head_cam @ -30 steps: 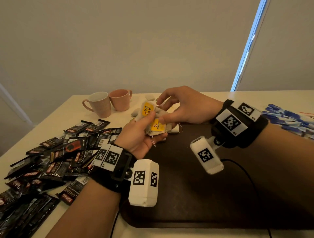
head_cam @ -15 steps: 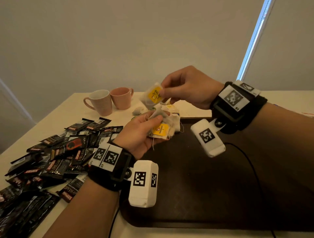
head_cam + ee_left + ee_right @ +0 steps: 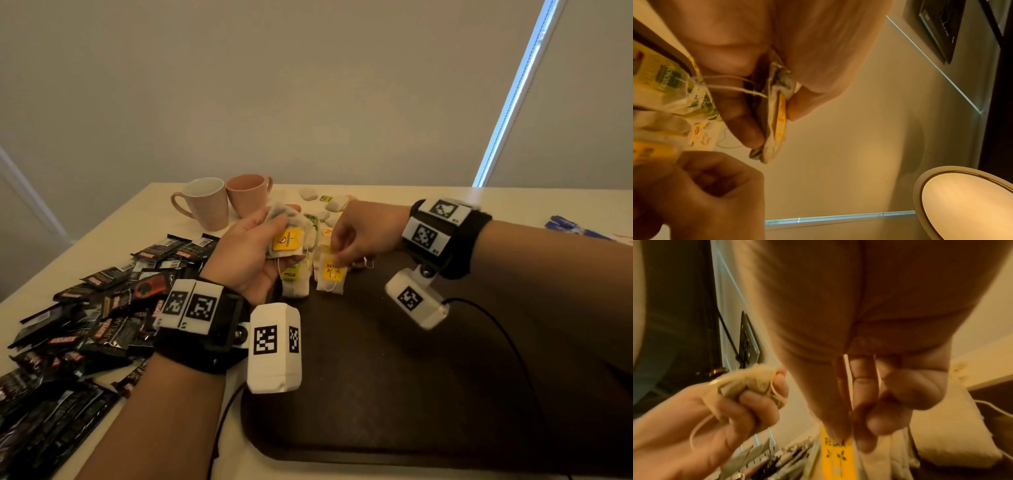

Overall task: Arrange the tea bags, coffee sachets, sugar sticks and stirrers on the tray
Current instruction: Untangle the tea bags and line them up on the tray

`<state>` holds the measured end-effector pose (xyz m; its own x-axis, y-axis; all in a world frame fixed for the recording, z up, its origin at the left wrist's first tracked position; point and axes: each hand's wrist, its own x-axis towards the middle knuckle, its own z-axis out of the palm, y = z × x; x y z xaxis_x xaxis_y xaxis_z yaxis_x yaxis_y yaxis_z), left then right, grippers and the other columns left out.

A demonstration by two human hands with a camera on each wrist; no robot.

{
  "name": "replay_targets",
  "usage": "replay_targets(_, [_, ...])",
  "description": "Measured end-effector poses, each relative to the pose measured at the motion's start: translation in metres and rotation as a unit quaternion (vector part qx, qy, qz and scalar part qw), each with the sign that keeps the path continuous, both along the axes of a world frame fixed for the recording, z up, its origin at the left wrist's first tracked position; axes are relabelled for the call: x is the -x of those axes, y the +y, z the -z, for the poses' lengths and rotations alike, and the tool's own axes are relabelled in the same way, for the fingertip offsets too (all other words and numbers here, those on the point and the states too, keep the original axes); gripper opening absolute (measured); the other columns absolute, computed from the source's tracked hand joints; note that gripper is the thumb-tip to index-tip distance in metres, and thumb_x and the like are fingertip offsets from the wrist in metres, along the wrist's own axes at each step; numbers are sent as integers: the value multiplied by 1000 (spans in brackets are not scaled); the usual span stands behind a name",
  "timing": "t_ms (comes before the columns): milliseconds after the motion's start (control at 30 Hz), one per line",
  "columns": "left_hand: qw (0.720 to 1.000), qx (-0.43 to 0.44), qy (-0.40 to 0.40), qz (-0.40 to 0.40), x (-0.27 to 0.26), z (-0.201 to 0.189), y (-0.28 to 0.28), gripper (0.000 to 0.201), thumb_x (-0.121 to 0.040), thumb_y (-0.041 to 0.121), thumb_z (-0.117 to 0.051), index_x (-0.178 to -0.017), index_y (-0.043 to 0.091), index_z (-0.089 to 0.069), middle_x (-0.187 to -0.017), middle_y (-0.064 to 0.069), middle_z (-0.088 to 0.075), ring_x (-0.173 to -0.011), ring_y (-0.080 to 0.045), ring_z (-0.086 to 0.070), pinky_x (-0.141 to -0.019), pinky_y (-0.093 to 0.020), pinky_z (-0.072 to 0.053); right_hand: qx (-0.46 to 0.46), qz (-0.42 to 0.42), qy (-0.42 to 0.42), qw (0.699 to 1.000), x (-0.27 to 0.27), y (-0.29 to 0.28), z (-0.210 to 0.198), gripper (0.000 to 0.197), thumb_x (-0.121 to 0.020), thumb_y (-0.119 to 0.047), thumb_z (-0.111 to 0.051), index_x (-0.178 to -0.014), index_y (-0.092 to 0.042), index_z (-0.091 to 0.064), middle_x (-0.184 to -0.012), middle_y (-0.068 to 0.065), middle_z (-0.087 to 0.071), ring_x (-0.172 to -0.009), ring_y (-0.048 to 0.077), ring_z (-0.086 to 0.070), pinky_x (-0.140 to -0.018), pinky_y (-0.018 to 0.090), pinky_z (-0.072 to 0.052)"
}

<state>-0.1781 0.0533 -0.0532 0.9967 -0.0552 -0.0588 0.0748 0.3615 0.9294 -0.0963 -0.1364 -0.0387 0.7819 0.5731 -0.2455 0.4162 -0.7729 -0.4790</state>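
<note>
The right hand [image 3: 356, 236] pinches a yellow-tagged paper tea bag [image 3: 331, 274] at the far-left corner of the dark brown tray [image 3: 428, 394]. The left hand [image 3: 246, 253] clutches a bunch of similar tea bags [image 3: 287, 236] just above that corner. Their loose strings could snag and drag the bags already laid there out of line.

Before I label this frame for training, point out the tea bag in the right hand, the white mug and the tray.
tea bag [image 3: 331, 272], head view, its yellow tag
white mug [image 3: 208, 205], head view, outer wall
tray [image 3: 394, 394], head view, bare dark surface
</note>
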Motion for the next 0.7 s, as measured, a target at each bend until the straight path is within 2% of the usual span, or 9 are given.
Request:
replay_targets(67, [1000,-2,3,5,0,1,-2,24,-101,13,-48,-118,9,-64,-99,-9,-71,-87,-19,-69,-65,-27,-59,38,-6,-38,999,-4,10,7,9,-84,-29,-78,-81,-22,-73,-73,-5,-72,-64,9,-66,-67,31,-59])
replay_targets(133, [1000,-1,5,10,0,2,-4,25,-101,13,-48,-121,8,-62,-101,-10,-71,-88,-19,-70,-63,-26,-60,45,5,-71,996,-8,17,11,8,-84,-30,-78,-81,-24,-73,-73,-8,-71,-66,8,-66,-63,24,-53])
replay_targets(267, [1000,3,5,14,0,2,-4,27,-101,12,-48,-124,7,-61,-103,-11,-71,-87,-19,-70,-64,-26,-60,36,35,-115,992,-13,19,12,12,-86,-27,-76,-90,-15,-77,-65,-11,-65,-54,3,-62,-53,16,-46])
replay_targets(433, [1000,7,7,11,1,1,-6,29,-101,12,-47,-126,5,-60,-107,-14,-69,-92,-22,-68,-63,-26,-60,25,46,-115,992,-12,17,12,18,-84,-31,-79,-89,-14,-75,-65,-5,-69,-51,5,-64,-51,18,-48])
replay_targets(500, [1000,7,11,6,-1,2,-7,30,-101,15,-47,-126,5,-61,-112,-17,-69,-97,-25,-68,-65,-28,-60,-10,56,-136,989,-10,11,6,20,-84,-31,-78,-88,-12,-75,-71,-3,-72,-57,7,-66,-55,22,-53])
replay_targets(567, [1000,15,19,1,-2,3,-7,32,-101,20,-48,-126,4,-60,-111,-16,-69,-100,-27,-67,-67,-29,-60,-83,67,-194,975,-7,5,-2,19,-87,-30,-75,-88,-11,-76,-79,-2,-73,-67,9,-67,-65,25,-57])
replay_targets(633, [999,27,29,-4,-2,3,-7,38,-100,24,-51,-129,1,-59,-108,-16,-69,-101,-28,-67,-67,-30,-60,-187,70,-231,952,1,3,-10,19,-90,-29,-71,-87,-11,-76,-77,-2,-72,-66,8,-64,-63,21,-52])
replay_targets(700, [999,34,36,1,-2,4,-8,41,-100,26,-52,-131,0,-57,-115,-19,-68,-103,-29,-67,-69,-31,-60,-232,32,-230,945,11,6,-18,21,-90,-31,-71,-88,-11,-77,-78,-3,-72,-66,6,-61,-61,17,-47])
